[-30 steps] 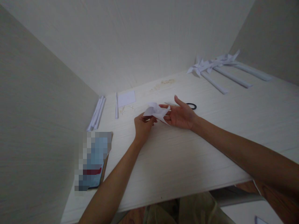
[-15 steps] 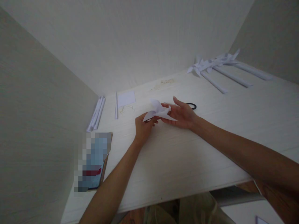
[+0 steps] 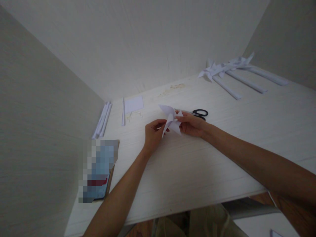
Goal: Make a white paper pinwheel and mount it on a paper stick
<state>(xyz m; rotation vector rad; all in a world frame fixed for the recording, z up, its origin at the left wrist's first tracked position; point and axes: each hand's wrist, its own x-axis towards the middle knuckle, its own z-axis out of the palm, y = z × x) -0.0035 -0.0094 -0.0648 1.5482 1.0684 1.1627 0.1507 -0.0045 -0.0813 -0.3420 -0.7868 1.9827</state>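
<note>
A white paper pinwheel (image 3: 170, 119) with curved, pointed blades is held above the middle of the table. My left hand (image 3: 155, 133) is closed behind its left side, fingertips partly hidden by a blade. From the right, my right hand (image 3: 191, 124) pinches the pinwheel near its centre, thumb on the front. Just beyond my right hand, scissors with black handles (image 3: 201, 112) lie on the table, their blades partly covered by the hand and paper.
Finished-looking paper pinwheels on rolled sticks (image 3: 222, 69) lie at the back right. Rolled paper sticks (image 3: 102, 120) rest by the left wall, near a paper square (image 3: 134, 104) and a single stick (image 3: 123, 112). A phone (image 3: 103, 169), partly pixelated, lies front left on the white table (image 3: 192, 174).
The pinwheel has turned to a more upright angle. My right hand has gone from spread fingers to a pinch on it. More of the scissors now shows.
</note>
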